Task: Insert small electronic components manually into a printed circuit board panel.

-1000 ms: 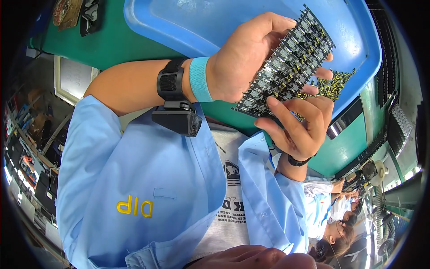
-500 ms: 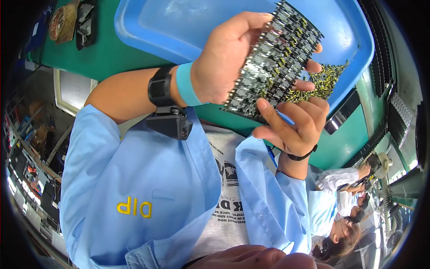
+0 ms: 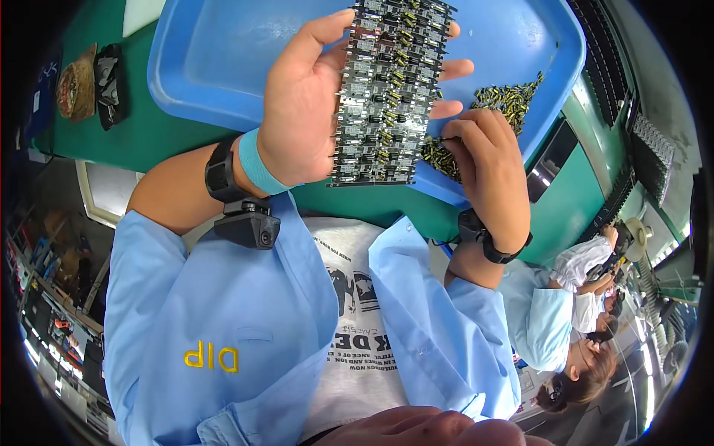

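My left hand (image 3: 294, 104) grips a panel of small circuit boards (image 3: 390, 97) by its edges, thumb on the left side and fingertips showing beyond the right side. The panel stands upright in view, dark with silvery parts and a column of small yellow-and-black components down its middle. My right hand (image 3: 494, 163) is closed in a pinch right of the panel's lower part; what sits between its fingertips is too small to make out. Beneath and beyond those fingers lies a heap of loose yellow-and-black components (image 3: 513, 104) in a blue tray (image 3: 216, 67).
The tray rests on a green table (image 3: 141, 141). A brown-wrapped bundle (image 3: 76, 85) and a black package (image 3: 110, 85) lie at far left. A dark flat device (image 3: 552, 157) is right of the tray. Co-workers (image 3: 547, 320) sit along the bench to the right.
My left hand and the panel have shifted left, and the panel is turned more upright. My right hand has left the panel's lower edge, and its fingers have closed near the loose components.
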`<state>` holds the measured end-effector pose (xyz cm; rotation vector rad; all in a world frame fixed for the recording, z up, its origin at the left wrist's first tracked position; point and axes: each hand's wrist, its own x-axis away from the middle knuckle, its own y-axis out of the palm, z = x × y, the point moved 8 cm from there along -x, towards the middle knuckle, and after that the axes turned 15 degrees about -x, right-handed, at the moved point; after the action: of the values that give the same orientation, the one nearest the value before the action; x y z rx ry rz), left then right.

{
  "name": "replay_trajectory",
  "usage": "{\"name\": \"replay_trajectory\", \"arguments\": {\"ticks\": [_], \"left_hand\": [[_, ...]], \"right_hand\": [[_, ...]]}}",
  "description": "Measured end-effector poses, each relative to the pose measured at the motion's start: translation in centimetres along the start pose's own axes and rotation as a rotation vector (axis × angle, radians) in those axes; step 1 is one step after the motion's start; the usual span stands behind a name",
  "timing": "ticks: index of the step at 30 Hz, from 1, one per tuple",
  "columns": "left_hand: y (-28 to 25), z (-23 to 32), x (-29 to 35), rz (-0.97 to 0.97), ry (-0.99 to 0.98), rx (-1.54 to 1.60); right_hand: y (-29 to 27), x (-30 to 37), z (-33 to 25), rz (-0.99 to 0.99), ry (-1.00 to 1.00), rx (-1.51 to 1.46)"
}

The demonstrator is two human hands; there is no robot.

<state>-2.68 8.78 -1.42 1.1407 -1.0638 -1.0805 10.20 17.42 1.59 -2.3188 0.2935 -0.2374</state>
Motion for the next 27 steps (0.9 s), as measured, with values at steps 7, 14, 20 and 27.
{"name": "replay_trajectory", "arguments": {"ticks": [7,14,20,27], "left_hand": [[-0.8,0.0,-0.2,0.082,-0.024,-0.238],[-0.7,-0.2,-0.2,0.109,-0.047,-0.258],[-1.1,-0.1,-0.2,0.119,-0.027,-0.274],[-1.1,-0.1,-0.3,0.135,-0.036,-0.276]], "right_hand": [[-1.6,0.7,0.2,0.233,0.046,-0.281],[-1.0,1.1,1.6,0.384,0.176,-0.674],[-1.4,0.8,1.2,0.364,-0.012,-0.721],[-0.5,1.8,2.3,0.437,0.170,-1.006]]}}
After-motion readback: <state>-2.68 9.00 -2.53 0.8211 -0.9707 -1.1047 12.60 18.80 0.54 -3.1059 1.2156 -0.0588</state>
